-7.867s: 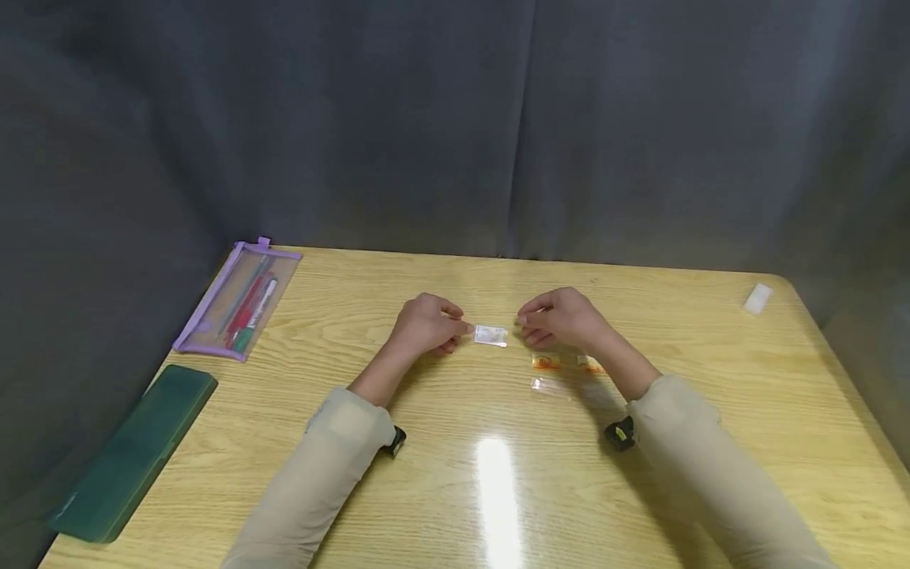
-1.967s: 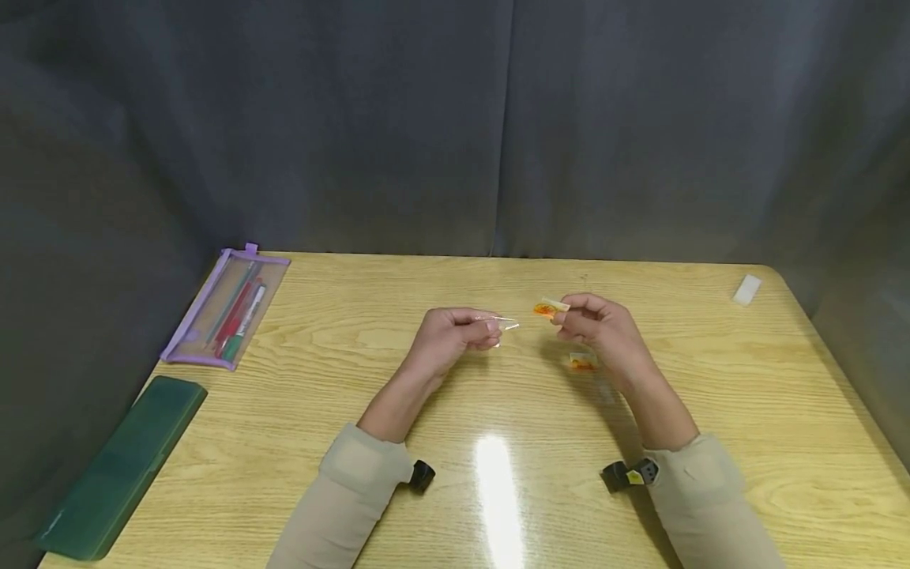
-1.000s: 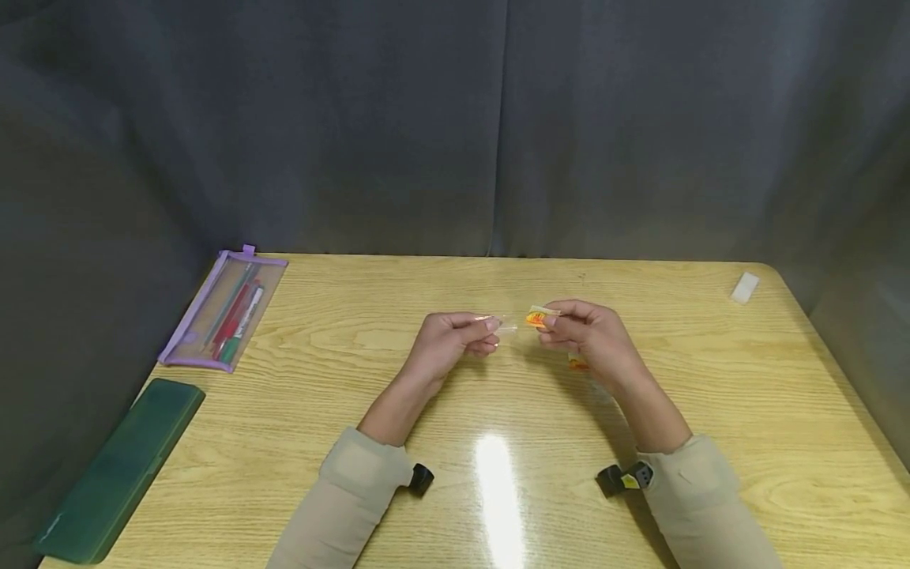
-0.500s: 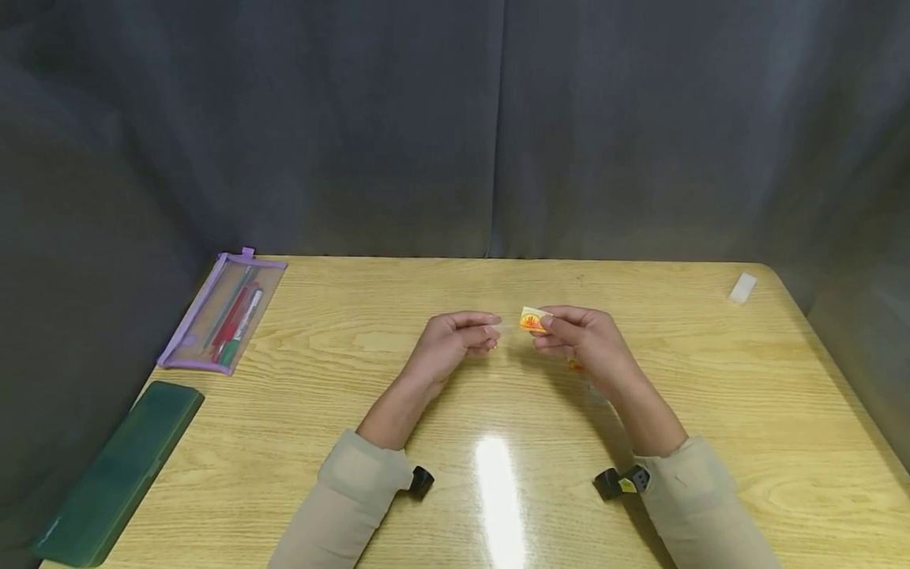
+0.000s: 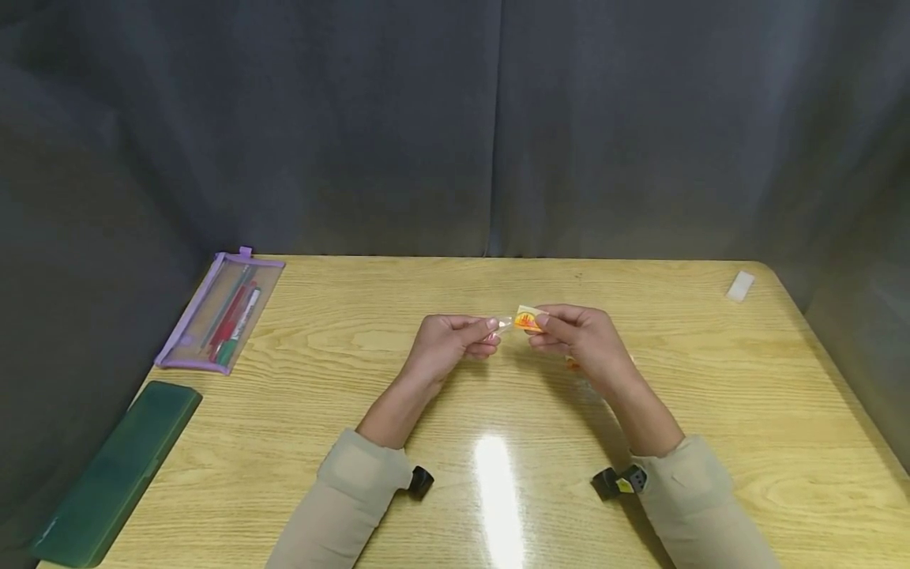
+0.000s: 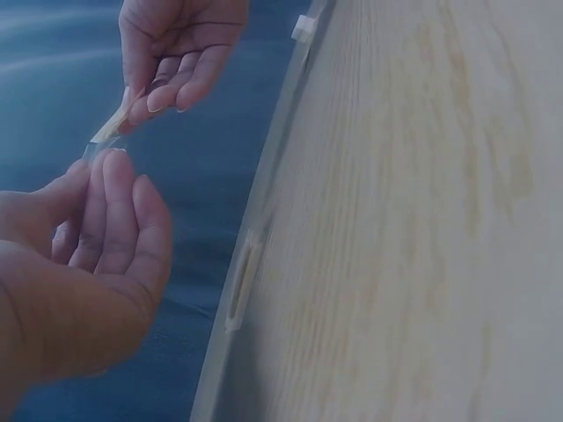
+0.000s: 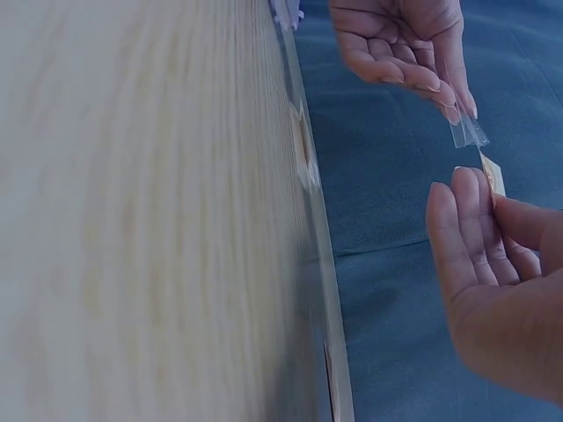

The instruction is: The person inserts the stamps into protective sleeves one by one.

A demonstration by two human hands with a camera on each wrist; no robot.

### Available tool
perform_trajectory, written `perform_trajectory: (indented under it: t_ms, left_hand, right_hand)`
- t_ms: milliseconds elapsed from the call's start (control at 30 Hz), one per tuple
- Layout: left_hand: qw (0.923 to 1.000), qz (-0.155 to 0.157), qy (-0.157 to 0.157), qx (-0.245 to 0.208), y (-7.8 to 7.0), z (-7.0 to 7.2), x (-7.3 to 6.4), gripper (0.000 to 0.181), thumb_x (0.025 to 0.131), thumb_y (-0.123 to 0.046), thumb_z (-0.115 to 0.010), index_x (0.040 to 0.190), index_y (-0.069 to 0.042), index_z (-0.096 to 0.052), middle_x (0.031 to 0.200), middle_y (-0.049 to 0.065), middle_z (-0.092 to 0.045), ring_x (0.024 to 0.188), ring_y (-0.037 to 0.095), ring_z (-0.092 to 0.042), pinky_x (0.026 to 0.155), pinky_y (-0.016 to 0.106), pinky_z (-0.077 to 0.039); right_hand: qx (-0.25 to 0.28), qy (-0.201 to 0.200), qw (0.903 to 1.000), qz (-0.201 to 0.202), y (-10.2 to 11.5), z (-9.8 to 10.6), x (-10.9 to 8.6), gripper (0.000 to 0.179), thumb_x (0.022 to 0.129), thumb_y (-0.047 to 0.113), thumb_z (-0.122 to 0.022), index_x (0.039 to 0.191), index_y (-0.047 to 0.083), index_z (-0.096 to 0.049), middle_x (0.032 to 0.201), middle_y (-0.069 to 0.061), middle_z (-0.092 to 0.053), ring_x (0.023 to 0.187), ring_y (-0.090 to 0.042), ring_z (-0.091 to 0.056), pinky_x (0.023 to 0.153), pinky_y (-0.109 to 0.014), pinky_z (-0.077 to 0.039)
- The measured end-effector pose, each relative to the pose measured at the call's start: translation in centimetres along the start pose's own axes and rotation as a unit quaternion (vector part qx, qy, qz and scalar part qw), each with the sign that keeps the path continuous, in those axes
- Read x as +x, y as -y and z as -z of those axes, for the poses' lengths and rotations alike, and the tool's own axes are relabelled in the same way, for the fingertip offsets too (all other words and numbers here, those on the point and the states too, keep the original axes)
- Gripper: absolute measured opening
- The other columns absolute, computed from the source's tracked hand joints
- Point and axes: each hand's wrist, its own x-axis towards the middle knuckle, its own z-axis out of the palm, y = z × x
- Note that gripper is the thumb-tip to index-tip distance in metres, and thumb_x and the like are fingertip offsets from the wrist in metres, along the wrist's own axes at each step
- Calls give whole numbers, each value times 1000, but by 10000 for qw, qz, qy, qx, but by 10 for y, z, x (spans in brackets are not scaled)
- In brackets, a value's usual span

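Observation:
In the head view my left hand (image 5: 451, 340) pinches a small clear plastic sleeve (image 5: 504, 323) between thumb and fingers, above the middle of the table. My right hand (image 5: 576, 336) pinches a small card (image 5: 528, 318) with orange and yellow print, its free end pointing left at the sleeve. The right wrist view has the sleeve (image 7: 469, 132) with its edges spread apart and the card (image 7: 493, 173) right at its mouth. Below my right hand, a second orange-printed card (image 5: 573, 363) lies on the table, mostly hidden by the hand.
At the left of the wooden table (image 5: 355, 506) lie a purple-edged mesh pouch (image 5: 206, 316) with pens and a green case (image 5: 117, 474). A white block (image 5: 741, 286) lies at the far right corner. Dark curtains (image 5: 341, 142) stand behind the table.
Earlier a white-looking card lay between the hands, with orange cards at right on the table. Since 2.0 s ago my right hand has brought its card leftward and turned it toward the sleeve.

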Motion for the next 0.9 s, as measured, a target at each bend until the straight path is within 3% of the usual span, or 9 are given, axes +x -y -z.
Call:
perform_trajectory:
  t_ms: [367,633,900]
  left_hand:
    - [9999,36,109,24,-2,-1,0,29,94,-19,-74,108,6,-76,85,9,-79,72,11,-76,76,32,-65]
    - [9999,-86,54,-6,-1,0,-1,29,93,-19,-75,105,7,-76,80,6,-78,69,12,-75,72,31,-65]
    - [9998,-201,46,7,-2,1,-1,27,92,-17,-77,104,7,-77,87,10,-79,74,12,-76,78,33,-65]
  right_hand:
    - [-50,-31,9999,109,2,0,0,39,105,19,-58,134,-6,-59,98,5,-74,89,-13,-76,88,-27,-62]
    - [-140,175,9996,153,0,0,-1,35,104,17,-59,131,-5,-61,103,0,-74,96,-23,-76,93,-35,-61]
    - [-237,322,9991,137,-1,2,-1,34,103,13,-60,129,-8,-62,107,-2,-73,89,-16,-76,91,-35,-62]
